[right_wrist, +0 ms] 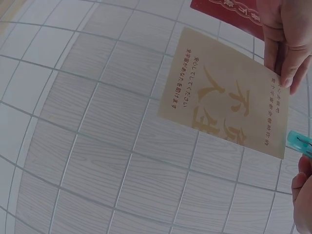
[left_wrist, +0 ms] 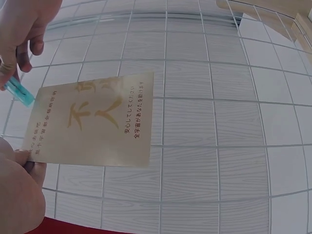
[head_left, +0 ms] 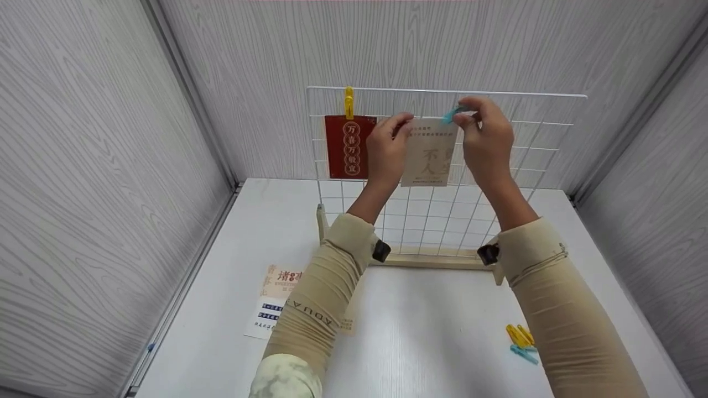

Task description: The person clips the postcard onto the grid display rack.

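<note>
Left hand [head_left: 387, 149] and right hand [head_left: 489, 138] are both raised in front of an upright wire grid [head_left: 509, 93]. Between thumb and fingers, the left hand pinches a beige card [head_left: 428, 157] at its upper left corner. The right hand pinches a teal clip [head_left: 450, 116] at the card's upper right corner, its tip pointing left; whether the clip has bitten onto the card I cannot tell. The card hangs upright before the wires, small text along its top and bottom edges, large gold characters between.

Just left of it, a red card [head_left: 338, 152] with a column of pale ringed characters hangs below a yellow clip [head_left: 349, 105] on the upper part of the grid. The left hand overlaps the red card's right side in the head view.

The grid stands in a wooden base [head_left: 431, 261] on the far part of the white worktop [head_left: 420, 320]. Near left, printed cards [head_left: 265, 320] lie flat, partly hidden by the left sleeve [head_left: 318, 287]. Near right, beside the right sleeve [head_left: 575, 309], yellow clips [head_left: 516, 336] lie next to teal clips [head_left: 523, 354].
</note>
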`<state>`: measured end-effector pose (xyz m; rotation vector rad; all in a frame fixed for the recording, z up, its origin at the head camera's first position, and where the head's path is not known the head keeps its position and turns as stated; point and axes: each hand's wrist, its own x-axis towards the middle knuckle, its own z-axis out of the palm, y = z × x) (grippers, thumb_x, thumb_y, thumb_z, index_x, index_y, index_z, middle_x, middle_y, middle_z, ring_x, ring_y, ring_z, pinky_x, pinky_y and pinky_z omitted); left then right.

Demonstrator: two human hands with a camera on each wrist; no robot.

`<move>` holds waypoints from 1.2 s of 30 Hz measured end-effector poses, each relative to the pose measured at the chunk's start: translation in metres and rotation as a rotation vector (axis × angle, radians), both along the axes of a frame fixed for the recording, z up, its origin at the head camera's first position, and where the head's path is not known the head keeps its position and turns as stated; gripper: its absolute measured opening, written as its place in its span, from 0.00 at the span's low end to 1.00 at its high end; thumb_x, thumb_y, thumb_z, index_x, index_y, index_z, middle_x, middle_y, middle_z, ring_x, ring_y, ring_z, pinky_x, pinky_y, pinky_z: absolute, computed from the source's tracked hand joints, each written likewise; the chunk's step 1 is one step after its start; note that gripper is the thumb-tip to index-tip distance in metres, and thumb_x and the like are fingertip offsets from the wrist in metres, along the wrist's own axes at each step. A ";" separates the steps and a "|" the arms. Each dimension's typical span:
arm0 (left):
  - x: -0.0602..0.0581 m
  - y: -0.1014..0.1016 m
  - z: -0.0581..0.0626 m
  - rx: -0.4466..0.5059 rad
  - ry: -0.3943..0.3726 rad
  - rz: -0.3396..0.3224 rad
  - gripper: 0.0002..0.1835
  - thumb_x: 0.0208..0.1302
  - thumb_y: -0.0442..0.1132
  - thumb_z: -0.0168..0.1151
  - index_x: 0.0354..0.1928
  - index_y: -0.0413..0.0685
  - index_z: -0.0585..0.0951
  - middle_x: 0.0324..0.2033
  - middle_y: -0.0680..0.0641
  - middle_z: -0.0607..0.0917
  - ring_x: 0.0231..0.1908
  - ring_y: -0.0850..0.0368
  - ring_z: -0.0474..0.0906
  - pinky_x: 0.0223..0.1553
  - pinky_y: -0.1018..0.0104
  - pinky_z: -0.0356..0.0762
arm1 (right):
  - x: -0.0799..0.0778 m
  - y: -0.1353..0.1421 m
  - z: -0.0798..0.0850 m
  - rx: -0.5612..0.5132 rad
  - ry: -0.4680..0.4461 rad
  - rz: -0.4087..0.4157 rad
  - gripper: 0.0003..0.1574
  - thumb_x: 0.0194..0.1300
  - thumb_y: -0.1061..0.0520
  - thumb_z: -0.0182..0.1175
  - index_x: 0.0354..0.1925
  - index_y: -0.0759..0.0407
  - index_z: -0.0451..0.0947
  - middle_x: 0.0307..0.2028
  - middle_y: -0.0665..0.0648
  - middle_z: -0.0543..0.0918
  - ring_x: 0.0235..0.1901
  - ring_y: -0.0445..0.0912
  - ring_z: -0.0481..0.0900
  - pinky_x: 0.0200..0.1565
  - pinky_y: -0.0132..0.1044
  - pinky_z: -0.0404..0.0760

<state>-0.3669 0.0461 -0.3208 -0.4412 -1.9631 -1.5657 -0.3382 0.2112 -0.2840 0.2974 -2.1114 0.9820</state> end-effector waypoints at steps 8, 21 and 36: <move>-0.002 0.004 -0.001 -0.036 0.034 0.055 0.12 0.74 0.36 0.58 0.53 0.41 0.84 0.45 0.45 0.85 0.43 0.60 0.80 0.44 0.77 0.78 | -0.004 -0.004 0.000 0.032 -0.011 -0.006 0.18 0.75 0.52 0.58 0.57 0.60 0.79 0.53 0.55 0.85 0.42 0.44 0.79 0.40 0.31 0.71; 0.001 0.008 0.000 -0.144 0.105 0.133 0.12 0.75 0.37 0.56 0.54 0.44 0.85 0.44 0.45 0.85 0.41 0.59 0.78 0.44 0.78 0.75 | -0.008 -0.011 0.004 0.105 0.028 -0.049 0.18 0.73 0.52 0.60 0.54 0.60 0.82 0.50 0.57 0.86 0.42 0.47 0.81 0.44 0.40 0.79; 0.000 0.010 -0.003 -0.121 0.123 0.150 0.12 0.76 0.37 0.56 0.53 0.43 0.84 0.44 0.45 0.84 0.41 0.59 0.78 0.45 0.78 0.75 | -0.013 -0.018 0.009 0.093 0.044 -0.030 0.20 0.71 0.50 0.61 0.52 0.64 0.84 0.46 0.61 0.88 0.46 0.50 0.86 0.47 0.44 0.84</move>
